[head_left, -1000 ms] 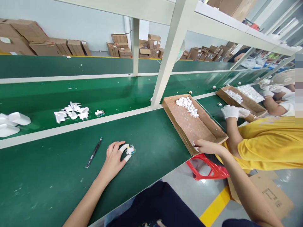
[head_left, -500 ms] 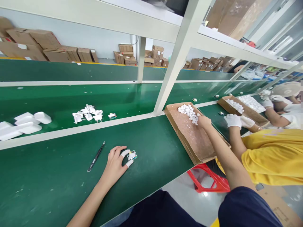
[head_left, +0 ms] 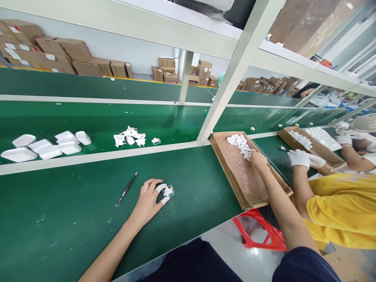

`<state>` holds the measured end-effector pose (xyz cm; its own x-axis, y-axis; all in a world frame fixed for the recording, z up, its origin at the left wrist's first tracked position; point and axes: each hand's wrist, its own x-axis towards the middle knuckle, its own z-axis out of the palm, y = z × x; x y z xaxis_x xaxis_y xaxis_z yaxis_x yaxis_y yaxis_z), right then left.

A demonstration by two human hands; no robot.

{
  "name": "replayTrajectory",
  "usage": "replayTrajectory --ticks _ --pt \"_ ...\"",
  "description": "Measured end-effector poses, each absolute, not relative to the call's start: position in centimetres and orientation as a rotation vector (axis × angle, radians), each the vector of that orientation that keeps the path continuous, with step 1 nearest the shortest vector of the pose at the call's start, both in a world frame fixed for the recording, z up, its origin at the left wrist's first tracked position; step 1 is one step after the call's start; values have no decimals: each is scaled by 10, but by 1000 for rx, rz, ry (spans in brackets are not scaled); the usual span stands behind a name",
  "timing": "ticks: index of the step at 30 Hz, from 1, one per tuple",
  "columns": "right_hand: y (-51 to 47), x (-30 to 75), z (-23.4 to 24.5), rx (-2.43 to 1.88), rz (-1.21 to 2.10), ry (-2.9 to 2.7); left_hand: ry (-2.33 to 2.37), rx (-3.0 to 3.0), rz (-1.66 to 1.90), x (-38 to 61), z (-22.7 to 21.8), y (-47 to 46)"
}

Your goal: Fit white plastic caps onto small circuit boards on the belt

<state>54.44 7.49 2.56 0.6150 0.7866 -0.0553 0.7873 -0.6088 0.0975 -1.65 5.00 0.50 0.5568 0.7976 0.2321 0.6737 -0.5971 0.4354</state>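
My left hand (head_left: 151,199) rests on the green bench, its thumb and index finger in white finger cots. Those two fingertips curve around a small circuit board (head_left: 168,191) and hold it at its edges. A white piece covers part of the board. To the left lies a pair of black tweezers (head_left: 126,189). My right hand (head_left: 258,159) reaches into a shallow cardboard box (head_left: 249,188), its fingers closed at the near edge of a heap of small white plastic pieces (head_left: 239,144). What the fingertips pinch there is hidden.
On the green belt beyond the ledge lie white plastic shells (head_left: 44,149), white plug parts (head_left: 131,136) and another circuit board (head_left: 156,141). A slanted frame post (head_left: 223,86) rises behind the box. At right, a co-worker's gloved hands (head_left: 299,158) work beside a second box (head_left: 323,147).
The view has shifted, so the bench items appear farther right. My right hand stays at the white pieces, and my left hand stays at the circuit board.
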Motion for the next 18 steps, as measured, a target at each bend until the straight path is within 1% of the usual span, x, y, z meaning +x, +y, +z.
replayTrajectory --ticks 7,13,16,18 --pt "70 537 29 2756 29 1303 1225 2482 608 -15 8 48" --pt "59 521 50 2825 96 1296 1220 2478 610 -14 6 46" --pt "51 502 62 2875 147 1370 1218 2483 586 -14 5 45" --pt "40 482 65 2876 105 1483 1218 2487 577 -14 5 45"
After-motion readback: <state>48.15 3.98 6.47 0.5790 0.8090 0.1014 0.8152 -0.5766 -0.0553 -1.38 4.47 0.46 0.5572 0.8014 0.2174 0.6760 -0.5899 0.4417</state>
